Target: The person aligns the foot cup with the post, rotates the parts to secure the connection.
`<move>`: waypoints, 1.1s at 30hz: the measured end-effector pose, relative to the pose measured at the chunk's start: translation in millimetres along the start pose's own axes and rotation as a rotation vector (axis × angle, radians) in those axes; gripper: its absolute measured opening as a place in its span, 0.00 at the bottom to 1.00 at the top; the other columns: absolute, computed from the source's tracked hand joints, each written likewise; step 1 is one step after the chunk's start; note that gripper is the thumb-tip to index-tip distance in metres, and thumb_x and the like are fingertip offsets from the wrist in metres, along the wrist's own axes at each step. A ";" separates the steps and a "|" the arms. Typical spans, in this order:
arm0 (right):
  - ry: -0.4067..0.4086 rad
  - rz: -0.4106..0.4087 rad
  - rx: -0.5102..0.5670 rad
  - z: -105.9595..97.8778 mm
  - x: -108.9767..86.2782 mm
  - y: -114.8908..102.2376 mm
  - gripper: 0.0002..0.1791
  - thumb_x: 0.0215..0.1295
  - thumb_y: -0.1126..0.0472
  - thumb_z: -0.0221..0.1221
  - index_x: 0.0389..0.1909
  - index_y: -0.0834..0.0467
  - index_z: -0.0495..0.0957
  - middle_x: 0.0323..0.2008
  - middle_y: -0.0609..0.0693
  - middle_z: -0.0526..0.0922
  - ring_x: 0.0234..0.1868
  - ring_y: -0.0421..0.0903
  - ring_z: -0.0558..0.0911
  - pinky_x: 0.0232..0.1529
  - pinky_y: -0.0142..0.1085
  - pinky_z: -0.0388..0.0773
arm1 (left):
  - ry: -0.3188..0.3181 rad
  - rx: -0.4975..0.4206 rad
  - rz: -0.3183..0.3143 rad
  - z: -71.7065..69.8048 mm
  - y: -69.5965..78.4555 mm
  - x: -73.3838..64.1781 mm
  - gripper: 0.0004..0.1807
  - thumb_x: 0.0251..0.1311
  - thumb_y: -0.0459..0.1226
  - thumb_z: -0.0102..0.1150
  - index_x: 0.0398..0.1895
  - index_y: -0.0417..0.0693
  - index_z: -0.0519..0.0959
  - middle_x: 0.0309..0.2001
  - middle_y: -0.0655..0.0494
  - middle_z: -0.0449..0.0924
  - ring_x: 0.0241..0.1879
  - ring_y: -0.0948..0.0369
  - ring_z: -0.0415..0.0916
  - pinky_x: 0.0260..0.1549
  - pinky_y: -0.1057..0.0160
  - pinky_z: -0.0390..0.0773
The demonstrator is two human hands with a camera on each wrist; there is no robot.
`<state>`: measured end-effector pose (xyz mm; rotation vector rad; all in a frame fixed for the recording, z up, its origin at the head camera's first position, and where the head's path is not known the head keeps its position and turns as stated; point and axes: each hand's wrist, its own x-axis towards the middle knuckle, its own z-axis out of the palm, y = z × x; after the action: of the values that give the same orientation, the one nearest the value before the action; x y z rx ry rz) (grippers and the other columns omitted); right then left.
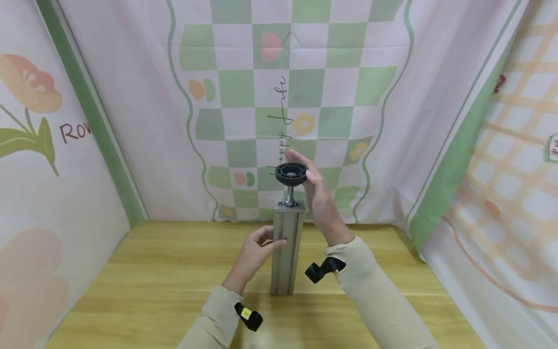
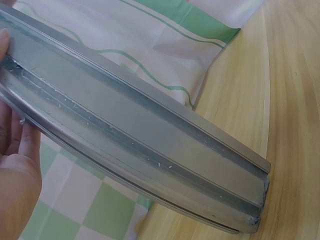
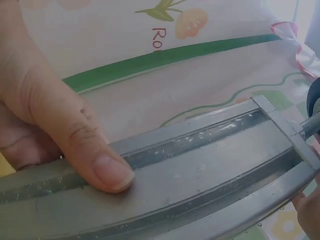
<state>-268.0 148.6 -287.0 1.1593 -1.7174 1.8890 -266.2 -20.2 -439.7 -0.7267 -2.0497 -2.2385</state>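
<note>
A silver aluminium profile with grooves along its sides stands upright on the wooden table. From its top end rises a metal threaded stem carrying a round black levelling foot, disc uppermost. My left hand grips the profile around its middle, thumb across the near face; the left wrist view shows the profile's grooved side with small pale flecks. My right hand is at the disc's right edge, thumb touching the rim and fingers extended behind it. Only a sliver of the right hand shows in the right wrist view.
The wooden table runs back to a checked fabric curtain. Patterned cloth walls close in the left and right sides. Each sleeve carries a small black wrist camera.
</note>
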 end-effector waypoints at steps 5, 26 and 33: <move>0.030 -0.006 0.098 1.6 0.0 3.6 0.30 0.76 0.56 0.34 0.69 0.70 0.63 0.68 0.69 0.66 0.71 0.61 0.63 0.73 0.48 0.53 | 0.010 0.001 -0.008 1.2 0.8 -0.5 0.21 0.60 0.42 0.71 0.55 0.46 0.81 0.48 0.50 0.81 0.52 0.52 0.77 0.59 0.57 0.76; 0.353 0.015 -0.094 23.6 -15.7 0.7 0.15 0.66 0.55 0.57 0.47 0.53 0.64 0.64 0.60 0.68 0.62 0.53 0.72 0.54 0.36 0.77 | 0.019 0.015 -0.023 -2.2 0.9 -1.2 0.20 0.61 0.41 0.71 0.54 0.44 0.81 0.47 0.51 0.81 0.51 0.55 0.77 0.59 0.56 0.76; 0.414 -0.012 -0.263 28.2 -14.1 -2.5 0.18 0.64 0.57 0.65 0.44 0.56 0.66 0.59 0.52 0.69 0.61 0.47 0.69 0.62 0.45 0.65 | 0.022 0.024 -0.020 -2.9 1.4 -1.2 0.20 0.60 0.43 0.72 0.54 0.47 0.82 0.48 0.51 0.81 0.51 0.55 0.77 0.60 0.55 0.75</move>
<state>-248.1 126.5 -297.5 0.6264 -1.6509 1.6835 -265.5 -23.5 -438.9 -0.6803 -2.0796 -2.2174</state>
